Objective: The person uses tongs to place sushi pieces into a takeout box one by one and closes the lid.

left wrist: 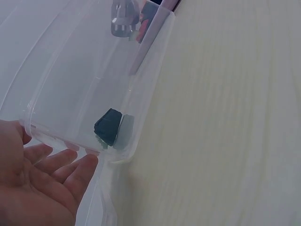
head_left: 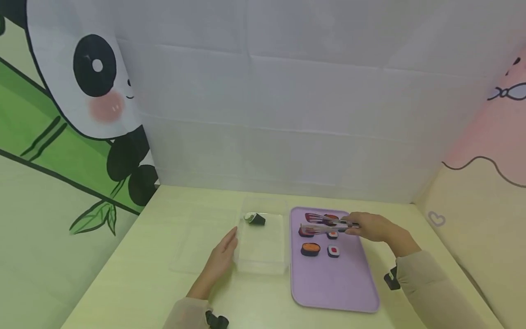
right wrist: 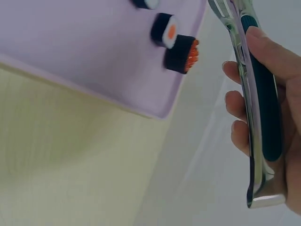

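My right hand [head_left: 371, 226] grips a pair of metal tongs [right wrist: 254, 101] with dark handle grips. The tongs' spread tips hover over the far part of a purple tray [head_left: 333, 288]. Several toy sushi pieces lie on this tray, among them an orange-topped one [head_left: 310, 249] and a small white roll with a red centre [head_left: 333, 251]. To the tray's left, a clear plastic container [head_left: 260, 267] holds a dark cone-shaped hand roll [head_left: 257, 220] near its far end. My left hand [left wrist: 51, 181] touches the container's left wall with its fingers loosely extended.
A transparent lid-like sheet [head_left: 193, 240] lies flat left of the container. Behind the pale table [head_left: 127, 274] hangs a white curtain [head_left: 271, 105], with a panda print at left and a pink print at right.
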Motion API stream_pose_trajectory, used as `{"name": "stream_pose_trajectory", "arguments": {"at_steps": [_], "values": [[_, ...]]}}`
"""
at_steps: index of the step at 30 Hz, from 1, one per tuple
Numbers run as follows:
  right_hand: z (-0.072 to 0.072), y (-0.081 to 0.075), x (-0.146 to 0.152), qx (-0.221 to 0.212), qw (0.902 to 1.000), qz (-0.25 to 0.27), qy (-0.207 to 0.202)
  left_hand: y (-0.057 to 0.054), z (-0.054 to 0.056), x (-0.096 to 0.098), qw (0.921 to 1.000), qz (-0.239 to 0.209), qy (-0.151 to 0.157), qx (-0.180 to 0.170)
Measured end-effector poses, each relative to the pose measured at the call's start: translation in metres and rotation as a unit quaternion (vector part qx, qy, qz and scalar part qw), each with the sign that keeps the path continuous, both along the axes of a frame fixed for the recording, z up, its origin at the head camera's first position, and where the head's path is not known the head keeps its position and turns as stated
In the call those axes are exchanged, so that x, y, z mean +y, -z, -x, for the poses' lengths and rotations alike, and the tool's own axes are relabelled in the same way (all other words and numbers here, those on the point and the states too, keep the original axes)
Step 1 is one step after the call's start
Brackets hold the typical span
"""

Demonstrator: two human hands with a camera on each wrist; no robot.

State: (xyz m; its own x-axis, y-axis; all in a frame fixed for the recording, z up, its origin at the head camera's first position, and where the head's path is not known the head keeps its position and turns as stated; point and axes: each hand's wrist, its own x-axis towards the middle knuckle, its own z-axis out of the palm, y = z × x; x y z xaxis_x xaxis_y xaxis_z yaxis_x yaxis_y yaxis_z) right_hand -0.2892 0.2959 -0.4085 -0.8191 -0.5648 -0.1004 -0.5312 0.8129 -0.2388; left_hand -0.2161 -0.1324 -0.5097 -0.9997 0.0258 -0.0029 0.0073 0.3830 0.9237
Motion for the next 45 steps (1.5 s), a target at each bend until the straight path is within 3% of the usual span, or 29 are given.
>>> {"name": "stream_pose_trajectory", "arguments": {"at_steps": [6,12,16,21,28,33,38,45], "values": [[0.008,0.017,0.002,0.005,0.9998,-0.001,-0.021,-0.002,-0.003,0.0,1.0,0.002,0.005,0.004],[0.012,0.023,-0.002,0.012,0.9997,-0.006,-0.022,0.001,-0.001,0.0,1.0,-0.001,0.006,0.001],[0.011,0.019,-0.004,0.026,0.9995,-0.01,-0.017,0.001,0.0,-0.002,1.0,0.003,0.008,0.002],[0.007,0.002,-0.005,0.023,0.9997,-0.007,0.001,0.0,0.0,-0.002,1.0,0.003,0.006,0.002],[0.004,-0.024,-0.011,0.063,0.9975,0.006,-0.032,-0.002,-0.001,-0.002,1.0,0.005,0.005,0.0],[0.004,-0.034,-0.028,0.072,0.9954,0.032,-0.053,-0.001,-0.001,-0.003,1.0,0.0,0.003,-0.003],[0.009,-0.034,-0.055,0.074,0.9945,0.026,-0.069,-0.001,-0.001,-0.003,1.0,0.005,0.001,-0.003],[0.017,-0.02,-0.097,0.067,0.9936,0.004,-0.091,-0.001,-0.002,-0.003,0.9999,0.007,0.008,0.0]]}}
